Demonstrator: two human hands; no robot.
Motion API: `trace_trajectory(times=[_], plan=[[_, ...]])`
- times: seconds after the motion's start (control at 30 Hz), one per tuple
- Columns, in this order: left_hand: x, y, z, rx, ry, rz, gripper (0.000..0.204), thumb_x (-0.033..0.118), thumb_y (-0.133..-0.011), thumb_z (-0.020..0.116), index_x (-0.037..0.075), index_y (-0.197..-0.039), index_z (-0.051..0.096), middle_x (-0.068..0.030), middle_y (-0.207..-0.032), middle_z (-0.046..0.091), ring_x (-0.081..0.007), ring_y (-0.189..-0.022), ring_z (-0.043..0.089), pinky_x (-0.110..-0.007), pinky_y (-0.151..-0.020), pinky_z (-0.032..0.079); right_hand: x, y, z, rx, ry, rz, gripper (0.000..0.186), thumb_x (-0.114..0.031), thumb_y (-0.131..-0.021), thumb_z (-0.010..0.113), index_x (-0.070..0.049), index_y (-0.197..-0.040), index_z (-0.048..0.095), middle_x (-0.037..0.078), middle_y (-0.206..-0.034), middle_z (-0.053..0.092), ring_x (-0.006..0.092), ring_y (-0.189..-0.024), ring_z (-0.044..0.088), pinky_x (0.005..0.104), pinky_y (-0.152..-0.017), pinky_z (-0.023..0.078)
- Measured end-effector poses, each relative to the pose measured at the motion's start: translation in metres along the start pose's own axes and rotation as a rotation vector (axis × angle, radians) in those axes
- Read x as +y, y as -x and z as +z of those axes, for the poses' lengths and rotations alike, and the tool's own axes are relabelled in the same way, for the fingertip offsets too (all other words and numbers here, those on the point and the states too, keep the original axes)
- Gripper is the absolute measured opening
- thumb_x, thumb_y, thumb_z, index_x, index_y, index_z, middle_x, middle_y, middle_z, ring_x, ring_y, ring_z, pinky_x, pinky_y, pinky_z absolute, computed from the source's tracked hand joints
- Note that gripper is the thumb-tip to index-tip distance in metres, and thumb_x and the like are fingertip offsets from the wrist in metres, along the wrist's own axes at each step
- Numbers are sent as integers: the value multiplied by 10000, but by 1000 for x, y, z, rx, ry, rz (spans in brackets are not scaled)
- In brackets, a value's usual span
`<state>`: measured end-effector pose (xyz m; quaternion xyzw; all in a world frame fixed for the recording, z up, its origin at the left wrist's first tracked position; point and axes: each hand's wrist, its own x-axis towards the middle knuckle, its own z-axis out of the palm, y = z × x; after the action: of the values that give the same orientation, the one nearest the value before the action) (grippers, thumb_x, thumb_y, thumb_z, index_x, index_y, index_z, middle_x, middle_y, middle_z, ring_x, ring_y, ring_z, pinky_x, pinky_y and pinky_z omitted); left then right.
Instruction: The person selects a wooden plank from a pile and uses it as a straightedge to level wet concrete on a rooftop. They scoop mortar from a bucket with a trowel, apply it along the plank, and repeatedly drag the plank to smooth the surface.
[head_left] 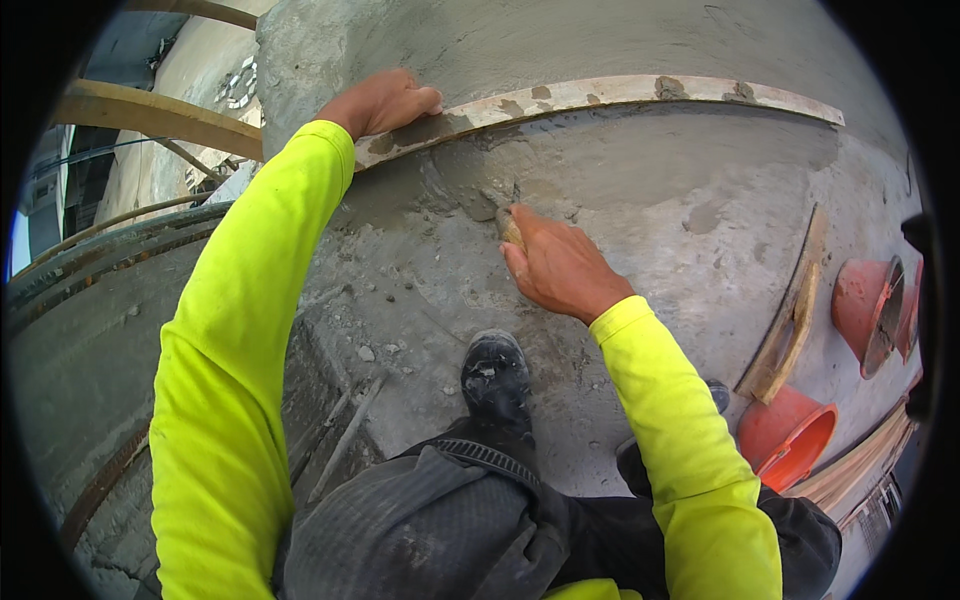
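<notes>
A long, thin wooden board (pixel 580 95), blotched with wet mortar, stands along the edge of a smoothed grey mortar surface (pixel 480 50). My left hand (pixel 385 103) is closed on the board's left end. Lower and to the right, my right hand (pixel 560 260) is wrapped round the tan handle of a trowel (pixel 511 230). The trowel's mortar-coated blade is hard to tell from the grey mortar about it. Damp mortar (pixel 620 150) spreads below the board.
My dark boot (pixel 496 375) stands on rough concrete with loose crumbs. At the right lie a wooden tool with a handle (pixel 790 320), an orange bucket (pixel 787 435) on its side and another reddish bucket (pixel 862 305). Timber beams (pixel 160 112) and rusty bars (pixel 120 255) run along the left.
</notes>
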<state>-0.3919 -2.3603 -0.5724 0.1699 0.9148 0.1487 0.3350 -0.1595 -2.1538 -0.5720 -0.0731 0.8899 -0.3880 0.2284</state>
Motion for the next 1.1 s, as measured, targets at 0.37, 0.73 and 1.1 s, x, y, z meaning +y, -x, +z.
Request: trace_trajectory(times=[0.37, 0.73, 1.1], plan=[[2, 3, -3, -19, 24, 40, 544, 470, -883, 566, -12, -1007, 785, -180, -966, 760, -276, -855, 691, -371, -859, 518, 24, 46, 22, 254, -445, 314, 491, -249, -998, 555, 74, -1350, 442, 367, -1039, 657, 537, -968, 632, 553, -877, 490], [11, 16, 2, 45, -10, -45, 503, 392, -883, 567, -73, -972, 736, -281, -954, 718, -366, -835, 683, -429, -835, 501, -37, 16, 97, -214, -273, -8, 475, -294, -972, 596, 15, -1322, 510, 323, -1105, 660, 503, -1005, 643, 546, -883, 508], [7, 14, 4, 33, 28, -41, 451, 369, -939, 574, -22, -1018, 785, -189, -960, 767, -247, -820, 731, -321, -856, 532, 224, 204, -112, 909, 547, 975, 703, -291, -894, 743, -49, -1474, 427, 190, -1477, 438, 416, -1376, 399, 591, -1105, 334]])
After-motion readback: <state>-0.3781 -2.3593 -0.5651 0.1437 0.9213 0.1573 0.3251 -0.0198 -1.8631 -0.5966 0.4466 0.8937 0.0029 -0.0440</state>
